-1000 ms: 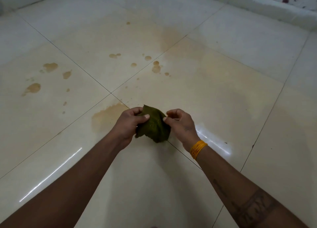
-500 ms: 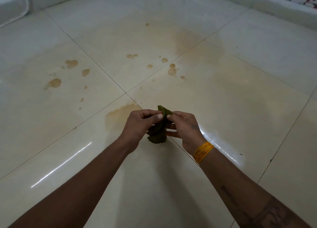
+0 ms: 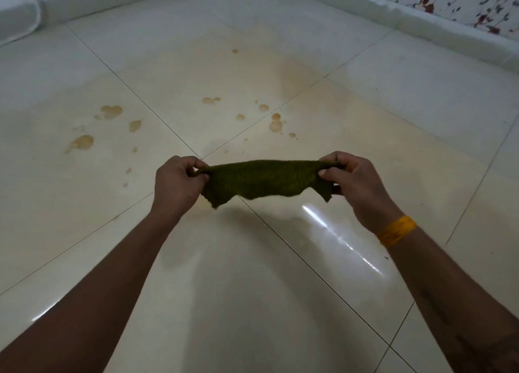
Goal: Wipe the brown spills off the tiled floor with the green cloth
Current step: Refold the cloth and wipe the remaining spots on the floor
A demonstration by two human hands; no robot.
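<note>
A green cloth (image 3: 259,179) is stretched flat in the air above the tiled floor (image 3: 365,114). My left hand (image 3: 177,184) pinches its left end and my right hand (image 3: 354,184) pinches its right end. Brown spills lie beyond the cloth: a cluster of drops (image 3: 275,124) near the tile joint, larger blots (image 3: 82,142) at the left, and a faint smear (image 3: 289,74) farther back. A brown patch (image 3: 203,202) shows partly under the cloth's left corner.
A white skirting edge (image 3: 421,21) with flowered wallpaper above it runs along the back right. A white rounded object (image 3: 16,15) sits at the back left corner. Light glares on the tile (image 3: 337,237) below my right hand.
The cloth was bunched between both hands close together; my hands have moved apart and the cloth is now pulled out wide between them.
</note>
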